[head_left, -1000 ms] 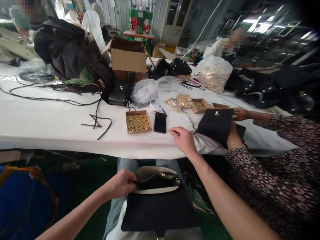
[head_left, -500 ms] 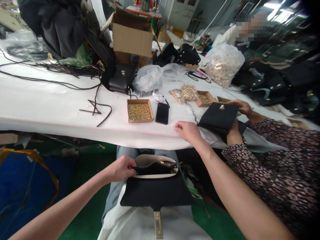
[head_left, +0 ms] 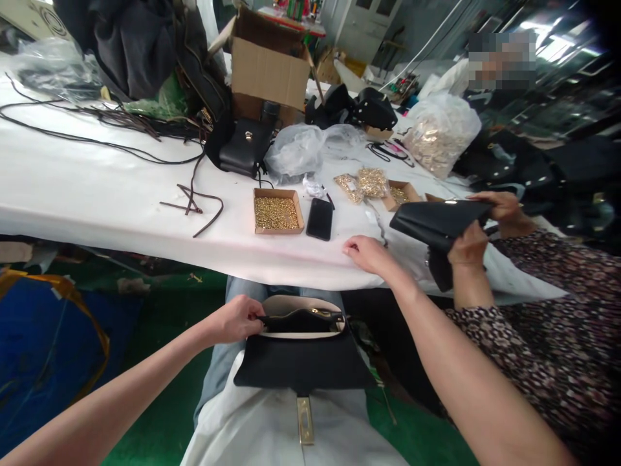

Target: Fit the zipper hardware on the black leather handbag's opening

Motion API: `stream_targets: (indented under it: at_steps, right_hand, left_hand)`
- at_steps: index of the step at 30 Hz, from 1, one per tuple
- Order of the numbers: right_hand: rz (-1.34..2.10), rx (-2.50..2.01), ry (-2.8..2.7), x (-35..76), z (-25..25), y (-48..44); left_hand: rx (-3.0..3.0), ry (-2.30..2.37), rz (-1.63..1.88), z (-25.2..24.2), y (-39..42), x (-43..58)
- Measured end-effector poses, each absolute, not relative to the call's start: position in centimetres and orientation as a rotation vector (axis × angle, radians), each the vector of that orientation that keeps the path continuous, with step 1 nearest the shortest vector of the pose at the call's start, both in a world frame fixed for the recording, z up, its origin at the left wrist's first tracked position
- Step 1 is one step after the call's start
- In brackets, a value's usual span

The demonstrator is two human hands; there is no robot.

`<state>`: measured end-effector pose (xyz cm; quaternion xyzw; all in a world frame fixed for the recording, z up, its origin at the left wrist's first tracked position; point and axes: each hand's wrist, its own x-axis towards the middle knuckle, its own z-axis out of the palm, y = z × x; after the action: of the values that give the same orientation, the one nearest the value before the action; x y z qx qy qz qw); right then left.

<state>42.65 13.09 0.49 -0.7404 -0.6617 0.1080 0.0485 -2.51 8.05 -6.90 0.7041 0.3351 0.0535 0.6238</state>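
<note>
A black handbag [head_left: 303, 362] lies across my lap, its flap folded down toward me and a gold clasp plate [head_left: 305, 421] hanging from the flap. The mouth gapes, showing a pale lining and a zip with gold parts. My left hand [head_left: 242, 318] is closed on the bag's left edge at the opening. At the table's front edge, my right hand [head_left: 367, 254] rests with curled fingers pressed together; whether they hold something small I cannot make out. Beyond it are a black phone [head_left: 320, 219] and a small carton full of gold metal pieces [head_left: 276, 213].
On the right, a co-worker's hands [head_left: 468, 249] hold another black bag [head_left: 436, 223]. The white table [head_left: 121, 194] bears brown cords [head_left: 194, 210], clear plastic [head_left: 295, 152], packets of gold pieces [head_left: 372, 182] and a big cardboard box [head_left: 269, 71]. A blue bag [head_left: 43, 362] stands at lower left.
The co-worker has tilted the other black bag, so its flap faces more upward. My left hand stays on the handbag's edge; my right hand stays at the table edge. The view has shifted slightly.
</note>
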Motion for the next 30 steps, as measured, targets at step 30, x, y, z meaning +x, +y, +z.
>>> stream_targets:
  at_steps: [30]
  right_hand:
    - [0.299, -1.342, -2.675, 20.6, -4.1, 0.0]
  left_hand:
    - [1.926, 0.789, 0.223, -7.8, 7.5, -1.3]
